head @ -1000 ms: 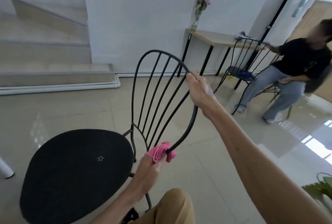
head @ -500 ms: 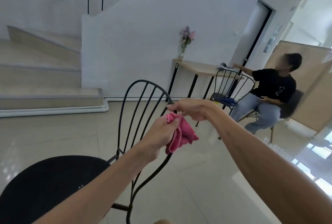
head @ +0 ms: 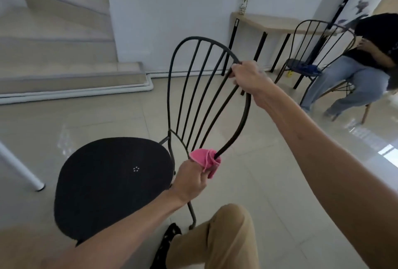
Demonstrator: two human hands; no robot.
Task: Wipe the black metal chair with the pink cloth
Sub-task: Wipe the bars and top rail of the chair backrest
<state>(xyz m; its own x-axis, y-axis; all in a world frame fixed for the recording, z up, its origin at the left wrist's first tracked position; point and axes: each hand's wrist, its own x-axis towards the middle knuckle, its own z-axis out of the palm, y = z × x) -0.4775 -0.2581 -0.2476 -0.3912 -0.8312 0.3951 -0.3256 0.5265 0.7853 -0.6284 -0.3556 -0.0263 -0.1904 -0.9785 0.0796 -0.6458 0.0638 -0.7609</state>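
Gripping the top right curve of the chair (head: 195,96) back with our right hand (head: 247,78), we steady the frame so it cannot rock or slide on the tiled floor (head: 269,161) while the other hand works. That hand is closed firmly round the outer rod, just where the nearest spokes meet the rim.

Our left hand (head: 191,180) is low down, fingers closed on the pink cloth (head: 204,158), which is bunched and wrapped around the same outer rod near the point where the back narrows toward the seat (head: 112,182). Wrapping the cloth round the rod, we judge, lets it clean all sides of the thin metal in one pass, which a flat cloth could not do.

We crouch behind the chair, one knee (head: 228,221) forward, which puts both arms within easy reach of the back. The spokes and seat likely remain to be wiped; we cannot tell how clean they are.
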